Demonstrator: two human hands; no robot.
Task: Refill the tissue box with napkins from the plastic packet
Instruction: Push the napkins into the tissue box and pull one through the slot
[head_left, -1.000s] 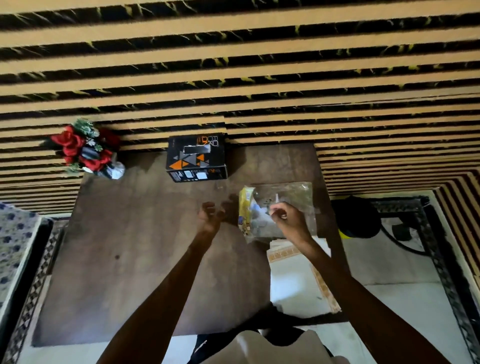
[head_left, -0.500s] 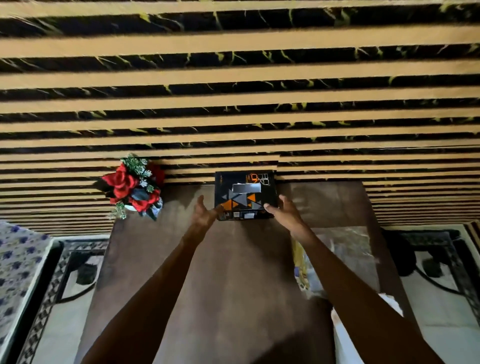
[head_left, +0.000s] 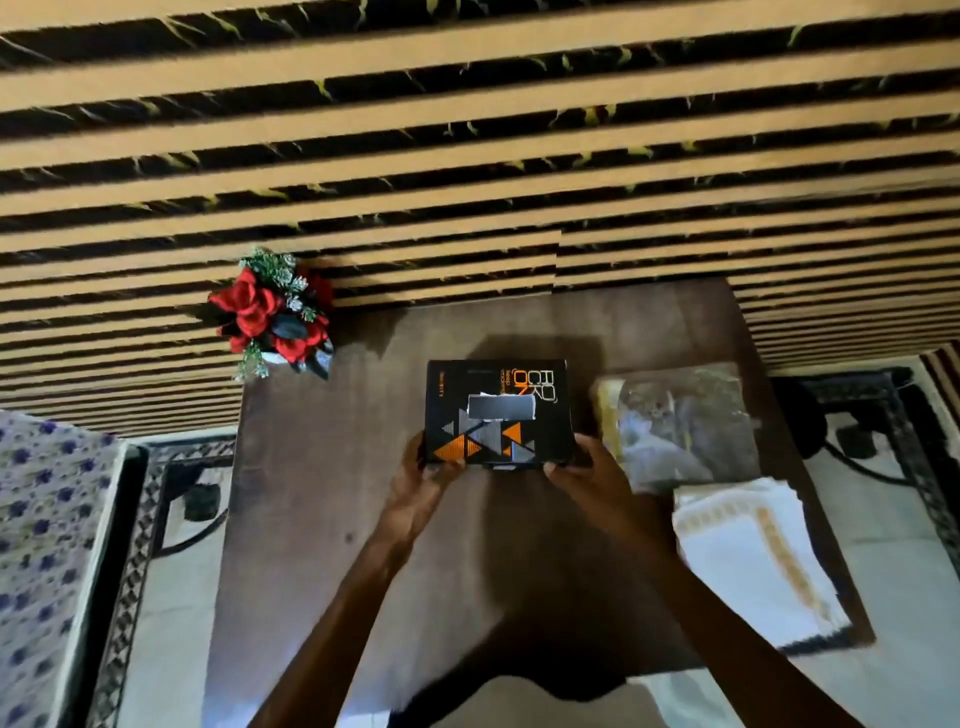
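It was a home room: a wooden table (head_left: 322, 519) with a flower vase (head_left: 275, 317), patterned floor tiles (head_left: 150, 499).

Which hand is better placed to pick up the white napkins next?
Right. The right hand is beside the napkins and plastic packet; the left hand is across the tissue box.

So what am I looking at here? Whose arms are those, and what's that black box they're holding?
There is no machine here. A person wears a camera on their head, so you look down at their own two arms. The left hand and right hand grip the near corners of a black tissue box with orange triangles. It sits over a brown table. Beside it lies a clear plastic packet, and nearer the person a white stack of napkins. Red flowers stand at the far corner.
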